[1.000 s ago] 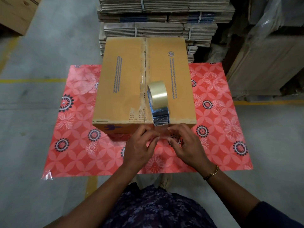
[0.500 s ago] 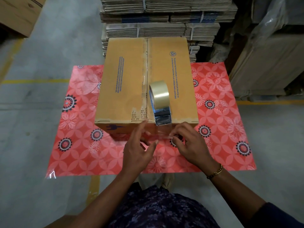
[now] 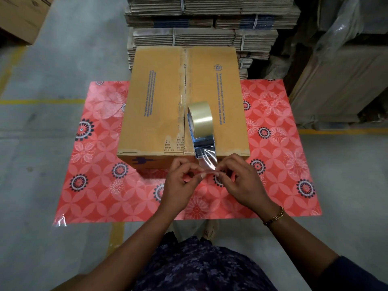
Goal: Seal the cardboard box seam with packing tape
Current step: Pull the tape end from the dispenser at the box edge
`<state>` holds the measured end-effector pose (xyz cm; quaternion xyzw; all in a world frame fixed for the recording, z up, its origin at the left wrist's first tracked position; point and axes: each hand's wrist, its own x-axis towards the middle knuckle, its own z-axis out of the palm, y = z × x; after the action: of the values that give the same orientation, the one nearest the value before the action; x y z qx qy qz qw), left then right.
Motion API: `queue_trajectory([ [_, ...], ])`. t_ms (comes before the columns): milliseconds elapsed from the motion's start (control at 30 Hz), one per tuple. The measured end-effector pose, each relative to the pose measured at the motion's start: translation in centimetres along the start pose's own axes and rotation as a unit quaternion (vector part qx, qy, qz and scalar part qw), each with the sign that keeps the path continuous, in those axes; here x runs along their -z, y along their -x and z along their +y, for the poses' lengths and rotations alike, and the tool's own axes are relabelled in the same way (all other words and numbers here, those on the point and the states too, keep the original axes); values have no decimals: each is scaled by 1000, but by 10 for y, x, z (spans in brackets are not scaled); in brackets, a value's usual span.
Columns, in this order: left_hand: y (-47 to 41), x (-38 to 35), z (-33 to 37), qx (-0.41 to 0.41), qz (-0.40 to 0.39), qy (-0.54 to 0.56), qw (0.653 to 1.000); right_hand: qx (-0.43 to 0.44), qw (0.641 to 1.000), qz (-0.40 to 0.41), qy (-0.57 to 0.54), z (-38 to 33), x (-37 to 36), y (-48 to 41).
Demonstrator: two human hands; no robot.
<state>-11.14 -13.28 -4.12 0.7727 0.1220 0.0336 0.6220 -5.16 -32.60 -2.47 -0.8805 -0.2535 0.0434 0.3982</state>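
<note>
2 hands, left hand (image 3: 178, 185) and right hand (image 3: 241, 179), pinch the tape end (image 3: 207, 163); the seam (image 3: 184, 101) runs away from them, nearer the left grip.

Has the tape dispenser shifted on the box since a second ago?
No. The tape dispenser sits just right of the seam by the cardboard box's near edge, as before; only the view shifted.

Looks like a packing warehouse: strapped bundles of flattened cartons (image 3: 210, 24) stacked at the far side, bare concrete floor (image 3: 42, 164) with yellow floor lines (image 3: 42, 101).
</note>
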Motion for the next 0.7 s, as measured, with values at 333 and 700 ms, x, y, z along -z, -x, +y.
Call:
queue_trajectory([
  [333,-2,6,14,132,-16,130,982,-96,984,-36,-149,1,8,-11],
  [700,-8,1,27,209,2,147,967,-257,932,-39,-252,-12,10,-18],
])
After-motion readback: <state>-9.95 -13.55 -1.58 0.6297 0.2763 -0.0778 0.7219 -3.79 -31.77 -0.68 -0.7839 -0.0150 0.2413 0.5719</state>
